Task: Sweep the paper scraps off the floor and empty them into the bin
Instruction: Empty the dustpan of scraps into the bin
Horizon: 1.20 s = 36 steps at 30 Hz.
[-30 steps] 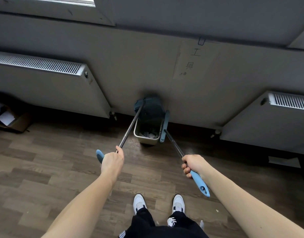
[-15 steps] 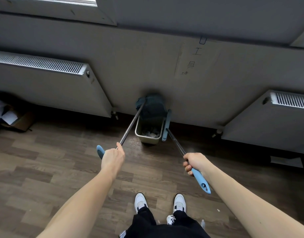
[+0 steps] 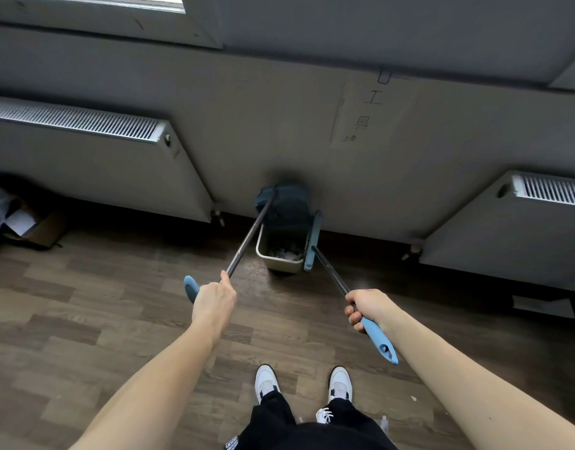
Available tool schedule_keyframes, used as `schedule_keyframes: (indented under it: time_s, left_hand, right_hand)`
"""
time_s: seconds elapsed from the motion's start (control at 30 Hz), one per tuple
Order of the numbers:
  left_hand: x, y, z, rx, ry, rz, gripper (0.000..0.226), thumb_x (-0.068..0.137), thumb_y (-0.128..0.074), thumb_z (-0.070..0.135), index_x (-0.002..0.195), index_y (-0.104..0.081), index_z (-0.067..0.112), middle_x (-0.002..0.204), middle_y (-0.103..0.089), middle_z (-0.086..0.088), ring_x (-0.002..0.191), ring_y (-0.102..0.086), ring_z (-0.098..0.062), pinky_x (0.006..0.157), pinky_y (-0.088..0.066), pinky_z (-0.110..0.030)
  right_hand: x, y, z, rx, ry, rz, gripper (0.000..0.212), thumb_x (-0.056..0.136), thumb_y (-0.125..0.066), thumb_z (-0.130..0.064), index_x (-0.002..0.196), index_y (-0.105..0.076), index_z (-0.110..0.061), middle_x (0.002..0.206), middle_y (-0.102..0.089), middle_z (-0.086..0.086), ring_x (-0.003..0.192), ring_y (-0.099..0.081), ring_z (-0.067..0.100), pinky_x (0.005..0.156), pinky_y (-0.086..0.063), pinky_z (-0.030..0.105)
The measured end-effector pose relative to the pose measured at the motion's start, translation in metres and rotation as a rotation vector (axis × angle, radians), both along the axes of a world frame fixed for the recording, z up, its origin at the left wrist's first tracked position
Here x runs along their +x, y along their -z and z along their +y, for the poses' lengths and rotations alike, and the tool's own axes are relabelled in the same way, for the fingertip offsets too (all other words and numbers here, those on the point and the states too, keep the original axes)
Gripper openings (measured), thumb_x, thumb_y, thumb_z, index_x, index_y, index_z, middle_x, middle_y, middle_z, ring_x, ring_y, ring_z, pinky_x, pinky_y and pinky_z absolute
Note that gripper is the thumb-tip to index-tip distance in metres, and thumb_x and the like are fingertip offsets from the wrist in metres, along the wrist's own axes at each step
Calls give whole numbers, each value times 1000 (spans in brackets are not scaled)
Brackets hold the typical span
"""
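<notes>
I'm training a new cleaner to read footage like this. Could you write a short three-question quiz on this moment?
1. True or false: the beige rectangular plastic bin against the wall already holds white paper scraps.
2. Multiple choice: the dark teal plastic dustpan is A) lying flat on the floor, B) tipped up over the bin, C) hanging from a radiator.
3. Short answer: which hand grips the long metal pole of the light blue broom standing beside the bin?

Key: 1 true. 2 B. 3 the right hand, closed round the pole just above its blue handle.
</notes>
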<state>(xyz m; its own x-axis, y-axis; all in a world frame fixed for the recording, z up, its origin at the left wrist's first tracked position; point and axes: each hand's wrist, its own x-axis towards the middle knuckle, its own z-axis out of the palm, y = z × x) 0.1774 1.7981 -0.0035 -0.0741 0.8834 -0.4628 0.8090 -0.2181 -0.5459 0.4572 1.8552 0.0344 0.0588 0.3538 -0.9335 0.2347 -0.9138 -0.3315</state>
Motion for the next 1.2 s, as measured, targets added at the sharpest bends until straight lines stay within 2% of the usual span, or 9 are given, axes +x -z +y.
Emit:
schedule_keyframes:
  time_s: [0.23,0.4,0.5,0.63,0.77,0.9,1.03,1.13,1.2]
  left_hand:
    - [17,-3,-2,-45,39,-21,59,88,-39,-5,146,-25,-6,129,-58,-7,87,-66,-14,63,-40,-25]
    - [8,-2,-2,-12,-24,-8,67,84,-40,-6,148,-19,-7,95,-67,-1,72,-63,-11,54,-36,-25]
    - [6,-11,-6,17,-77,-16,74,78,-38,-8,149,-17,-5,89,-67,3,62,-56,-11,44,-24,-26]
    - [14,-16,-11,59,-146,-62,71,83,-44,-5,149,-18,-2,93,-69,3,79,-66,-14,49,-29,-27]
    - [24,-15,-25,115,-325,-178,64,86,-44,0,147,-27,2,103,-69,-1,91,-67,-23,66,-42,-31]
    - [45,-28,-44,142,-507,-296,37,90,-40,7,127,-48,10,112,-66,-4,100,-66,-25,73,-45,-31]
    - [70,-35,-69,231,-920,-579,20,90,-41,20,104,-53,12,107,-65,-8,97,-64,-30,79,-45,-33]
    - [79,-29,-83,292,-1245,-815,19,79,-44,25,91,-53,13,96,-68,-11,85,-68,-32,80,-53,-34]
    - [80,-20,-94,369,-1444,-997,18,77,-47,23,87,-55,10,93,-68,-17,78,-68,-35,69,-58,-37]
  right_hand:
    - [7,3,-1,-11,-28,-24,20,100,-45,-17,89,-56,-5,59,-48,4,38,-39,9,34,-35,18]
    - [10,1,-6,6,-26,-21,19,100,-45,-16,91,-57,-4,59,-48,4,38,-39,9,34,-35,19]
    - [11,-6,-5,55,-26,-18,18,99,-44,-15,94,-58,-4,59,-47,4,38,-38,9,34,-34,18]
    - [18,-15,0,94,-41,15,18,99,-44,-14,96,-57,-3,59,-47,3,38,-38,9,34,-33,18]
    - [23,-26,0,129,-52,83,16,98,-40,-10,93,-54,-5,60,-44,3,36,-35,8,33,-29,16]
    - [25,-32,-5,158,-102,119,15,97,-41,-11,96,-55,-6,60,-46,3,36,-36,8,33,-30,17]
    - [18,-37,-17,170,-157,160,15,94,-38,-10,94,-53,-7,64,-47,5,37,-35,9,33,-30,17]
    - [8,-41,-28,159,-203,184,14,90,-35,-9,84,-48,-6,66,-47,7,36,-35,10,33,-30,17]
    - [0,-43,-38,145,-217,213,14,89,-34,-7,87,-47,-5,68,-47,9,35,-37,11,32,-30,17]
